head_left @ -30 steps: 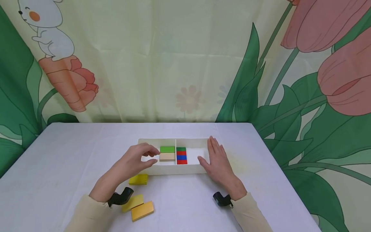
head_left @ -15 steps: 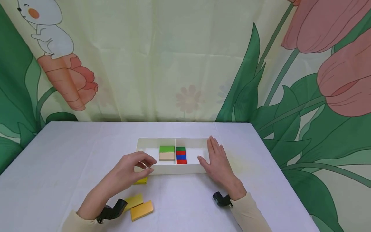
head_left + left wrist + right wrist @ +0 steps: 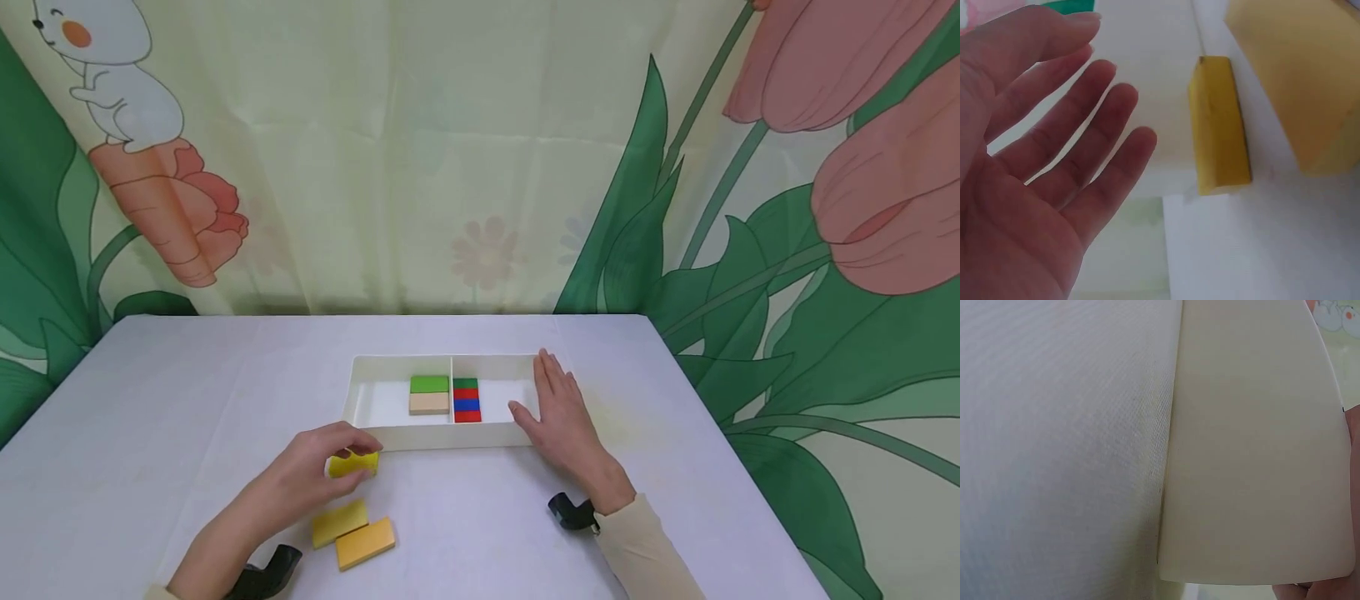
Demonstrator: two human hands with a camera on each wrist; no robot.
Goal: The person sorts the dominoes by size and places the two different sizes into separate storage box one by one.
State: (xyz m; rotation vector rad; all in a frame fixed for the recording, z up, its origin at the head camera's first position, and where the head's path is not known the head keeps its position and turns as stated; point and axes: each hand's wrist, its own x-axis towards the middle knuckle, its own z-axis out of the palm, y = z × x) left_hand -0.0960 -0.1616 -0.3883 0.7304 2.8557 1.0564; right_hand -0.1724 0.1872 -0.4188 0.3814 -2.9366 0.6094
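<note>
My left hand (image 3: 318, 467) hovers over a yellow block (image 3: 362, 462), fingers loosely bent and thumb apart. The left wrist view shows that yellow block (image 3: 1219, 125) standing clear of the fingertips, so nothing is held. My right hand (image 3: 566, 429) rests with extended fingers along the right end of a white two-compartment box (image 3: 450, 437); the right wrist view is mostly filled by the box's outer wall (image 3: 1260, 456). A light green block (image 3: 429, 384) and a beige block (image 3: 429, 404) lie in the left compartment, against the divider.
In the right compartment, dark green, red and blue blocks (image 3: 467, 405) form a row against the divider. A paler yellow block (image 3: 339, 523) and an orange-yellow block (image 3: 365, 544) lie on the white tablecloth (image 3: 465, 525) in front of the box. A printed curtain hangs behind.
My left hand has drawn back from the box's left compartment, moving toward me and left, to the yellow block in front. The right hand stays at the box's end.
</note>
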